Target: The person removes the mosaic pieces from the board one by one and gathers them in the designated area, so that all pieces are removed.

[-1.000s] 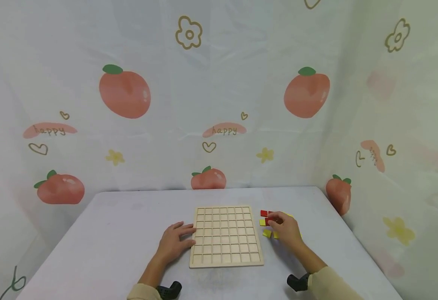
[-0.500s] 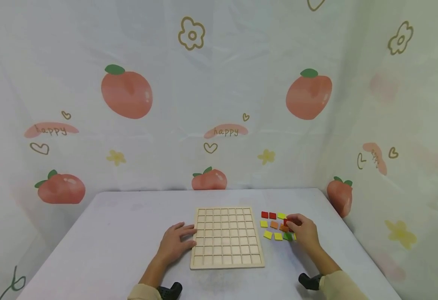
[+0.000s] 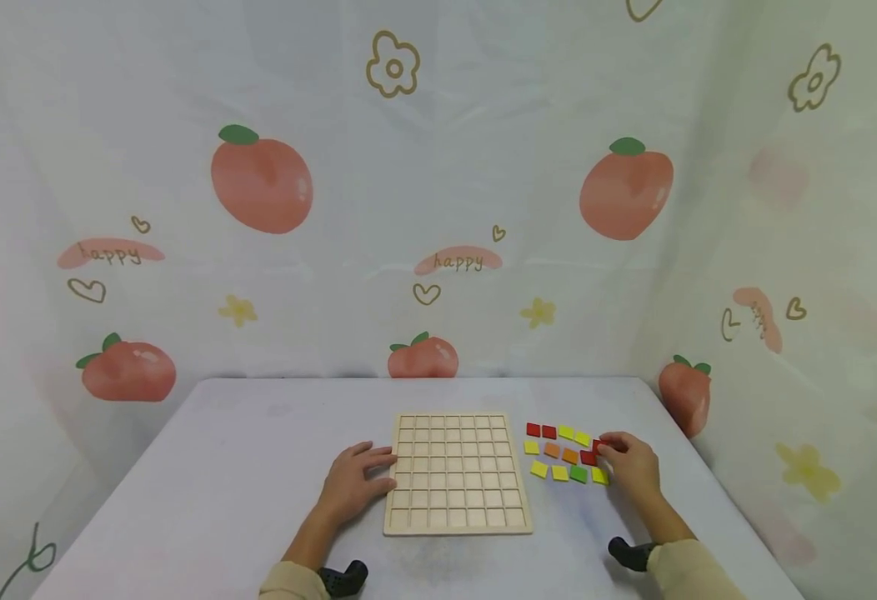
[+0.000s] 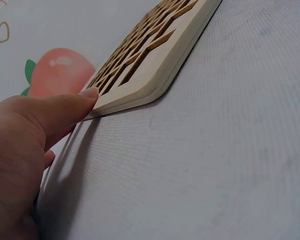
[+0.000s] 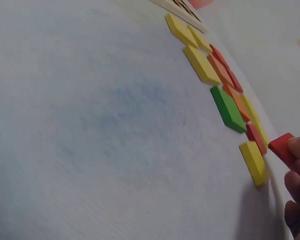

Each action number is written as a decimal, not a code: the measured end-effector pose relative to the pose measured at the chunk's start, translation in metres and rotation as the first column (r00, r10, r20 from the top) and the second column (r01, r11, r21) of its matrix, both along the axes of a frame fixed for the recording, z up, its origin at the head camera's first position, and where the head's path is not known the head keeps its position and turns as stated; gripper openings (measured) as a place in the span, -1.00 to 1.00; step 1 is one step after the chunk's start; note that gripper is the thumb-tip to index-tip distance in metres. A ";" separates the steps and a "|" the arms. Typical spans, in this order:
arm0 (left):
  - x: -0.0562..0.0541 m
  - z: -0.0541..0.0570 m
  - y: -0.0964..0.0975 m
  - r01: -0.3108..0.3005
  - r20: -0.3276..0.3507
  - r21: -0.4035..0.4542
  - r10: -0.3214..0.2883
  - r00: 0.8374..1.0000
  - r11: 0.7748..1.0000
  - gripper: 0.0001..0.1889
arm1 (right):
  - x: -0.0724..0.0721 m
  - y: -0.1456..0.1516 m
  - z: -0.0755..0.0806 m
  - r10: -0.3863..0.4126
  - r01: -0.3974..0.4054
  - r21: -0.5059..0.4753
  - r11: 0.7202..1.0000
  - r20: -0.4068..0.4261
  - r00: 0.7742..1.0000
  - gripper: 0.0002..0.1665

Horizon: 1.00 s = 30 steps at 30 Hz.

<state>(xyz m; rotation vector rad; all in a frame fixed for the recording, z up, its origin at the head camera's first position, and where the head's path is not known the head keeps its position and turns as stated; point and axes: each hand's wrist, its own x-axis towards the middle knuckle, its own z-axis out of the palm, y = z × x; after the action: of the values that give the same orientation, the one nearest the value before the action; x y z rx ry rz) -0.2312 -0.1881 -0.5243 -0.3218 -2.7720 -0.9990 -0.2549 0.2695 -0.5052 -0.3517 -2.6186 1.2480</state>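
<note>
A pale wooden grid board [image 3: 458, 530] lies on the table. My left hand [image 3: 352, 483] touches its left edge, fingers fairly straight; in the left wrist view the thumb [image 4: 72, 107] rests against the board's rim [image 4: 140, 95]. To the right of the board, small square tiles lie in loose rows: red [image 3: 533, 430], yellow [image 3: 532, 447], orange [image 3: 570, 456] and green [image 3: 578, 474]. At the right end of these rows, my right hand [image 3: 633, 467] pinches a red tile [image 5: 282, 145] between thumb and fingers, tilted, beside a yellow tile [image 5: 253, 162].
A white cloth covers the table [image 3: 258, 467]. Behind it and along the right hangs a curtain [image 3: 438, 167] printed with peaches. Black devices sit at the left wrist [image 3: 344, 578] and right wrist [image 3: 629, 554].
My right hand has moved rightward over the tiles with a red tile in its grip, uncovering several tiles. My left hand stays at the board's edge. The head view has shifted slightly.
</note>
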 end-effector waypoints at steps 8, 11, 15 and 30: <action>0.000 -0.001 0.000 0.001 0.006 -0.006 -0.001 1.000 1.000 -0.60 | -0.004 0.008 -0.003 -0.025 0.025 0.000 1.000 0.036 0.999 -0.72; 0.000 -0.002 0.000 0.001 0.003 -0.006 -0.001 1.000 1.000 -0.59 | -0.008 0.010 -0.003 -0.020 0.020 0.011 1.000 0.048 0.999 -0.72; -0.001 -0.001 0.001 0.000 0.009 -0.005 0.000 1.000 1.000 -0.58 | -0.011 0.011 -0.001 -0.011 0.009 0.029 1.000 0.061 0.998 -0.72; 0.000 -0.001 0.002 0.000 -0.010 0.002 0.000 1.000 1.000 -0.59 | -0.017 0.012 -0.002 -0.001 -0.003 0.075 0.997 0.066 0.998 -0.75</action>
<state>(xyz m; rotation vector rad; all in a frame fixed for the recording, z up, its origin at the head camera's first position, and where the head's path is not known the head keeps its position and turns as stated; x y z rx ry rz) -0.2315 -0.1866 -0.5254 -0.3261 -2.7617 -0.9980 -0.2720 0.2811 -0.5075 -0.3846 -2.7124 1.1542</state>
